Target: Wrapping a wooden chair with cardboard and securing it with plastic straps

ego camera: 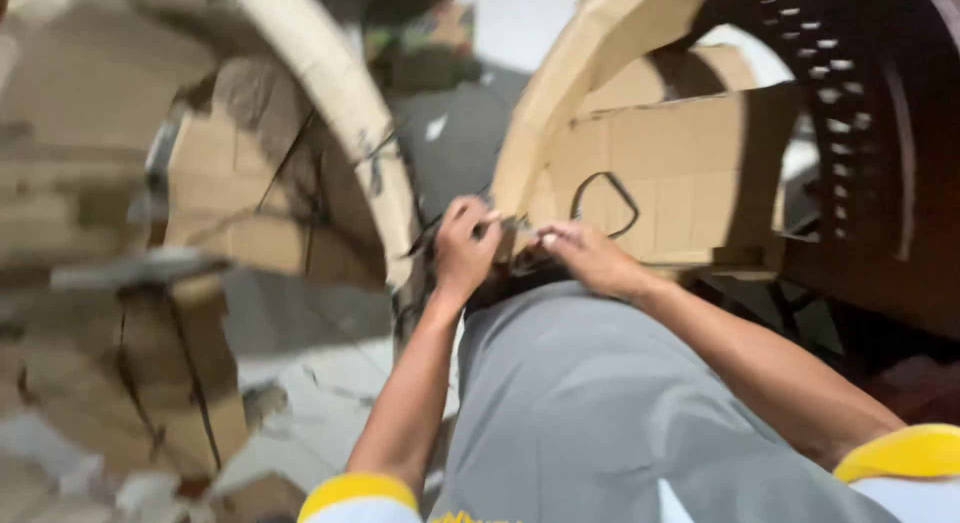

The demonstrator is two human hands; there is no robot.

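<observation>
A grey concrete floor [455, 143] runs between flattened cardboard boxes [690, 173], which stand on both sides. Paper scraps [330, 383] litter it lower left. Bright daylight falls at the top, and the picture is blurred.

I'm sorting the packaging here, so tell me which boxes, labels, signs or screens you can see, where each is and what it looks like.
Cardboard panel: right of centre, behind the right hand, flat, brown, with a dark loop drawn on it.
Curved cardboard band: left of centre, tan, arched.
Flattened cardboard: far left, brown, blurred.
No labels, signs or screens can be made out.
</observation>
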